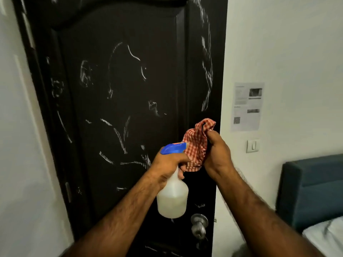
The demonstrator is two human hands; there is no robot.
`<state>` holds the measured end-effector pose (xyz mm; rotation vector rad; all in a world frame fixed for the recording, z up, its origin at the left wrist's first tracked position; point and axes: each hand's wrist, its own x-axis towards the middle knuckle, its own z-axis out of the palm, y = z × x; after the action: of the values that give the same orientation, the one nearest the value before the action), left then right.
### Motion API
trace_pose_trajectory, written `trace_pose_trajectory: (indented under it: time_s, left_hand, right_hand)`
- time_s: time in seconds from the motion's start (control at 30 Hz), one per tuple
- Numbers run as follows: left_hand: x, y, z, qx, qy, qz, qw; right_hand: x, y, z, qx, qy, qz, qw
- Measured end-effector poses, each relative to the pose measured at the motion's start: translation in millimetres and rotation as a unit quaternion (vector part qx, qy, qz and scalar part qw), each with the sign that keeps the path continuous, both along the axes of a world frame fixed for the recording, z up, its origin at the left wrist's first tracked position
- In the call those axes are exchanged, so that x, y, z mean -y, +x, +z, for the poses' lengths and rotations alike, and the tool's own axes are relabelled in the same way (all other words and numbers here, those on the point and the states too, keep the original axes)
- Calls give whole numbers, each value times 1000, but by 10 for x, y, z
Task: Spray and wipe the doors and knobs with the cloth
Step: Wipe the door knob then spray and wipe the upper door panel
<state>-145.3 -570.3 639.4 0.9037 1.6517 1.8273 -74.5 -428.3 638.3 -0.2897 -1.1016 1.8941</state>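
A tall dark door (115, 101) fills the middle of the head view, streaked with white smears. Its round metal knob (199, 225) sits low on the right side. My left hand (169, 165) grips the neck of a translucent spray bottle (173, 198) with a blue trigger head, held in front of the door above the knob. The bottle is partly filled with pale liquid. Just to the right, my right hand (217, 151) holds a bunched red-and-white checked cloth (197, 143), which touches the bottle's blue head.
A white wall (289, 43) stands right of the door, with a printed paper sheet (247, 106) and a light switch (252, 145) on it. A teal headboard (313, 184) and white bedding (326, 236) occupy the lower right corner. Another white wall is at the left.
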Motion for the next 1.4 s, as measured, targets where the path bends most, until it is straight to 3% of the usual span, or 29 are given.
trace_pose_trajectory:
  time_s: [0.17,0.27,0.33,0.4,0.47,0.63,0.7,0.87,1.0,1.07,1.17,1.27,1.4]
  left_hand:
    - [39,-68,418,53,1,9,999]
    - [104,-151,781,47,32,-13,998]
    - [146,-216,1098,30,60,-15,998]
    - [210,-310,1441,17,87,-13,996]
    - [297,-430,1754,1,115,-4,993]
    - [472,-846,2175,-31,134,-14,990]
    - [507,-1023,2234,-37,128,-21,991]
    - [515,-1480,2274,-52,115,-59,990]
    - [486,-1696,2293,-76,107,-80,988]
    - [478,-1743,2324,-86,107,-86,987]
    - [449,-1786,2409,-104,120,-104,982]
    - [399,-1775,2507,-125,137,-122,975]
    - [316,-1743,2651,-164,145,-141,966]
  right_hand:
    - [102,42,387,47,82,-108,990]
    - [186,8,879,-5,188,-226,956]
    - [182,-62,1349,-63,328,-342,878]
    - [109,-208,1818,-70,475,-446,755]
    - [0,-389,2164,-36,580,-490,650]
    - [-270,-973,2032,155,723,-483,468]
    - [-352,-1078,1773,214,732,-494,418]
    - [-479,-961,1361,204,711,-525,422]
    - [-653,-851,1692,193,718,-582,331]
    - [-702,-911,2025,191,703,-612,309]
    - [-647,-1108,2506,184,661,-646,334]
    - [-584,-1291,2548,196,640,-644,369]
    - [-768,-1013,2040,193,716,-600,300]
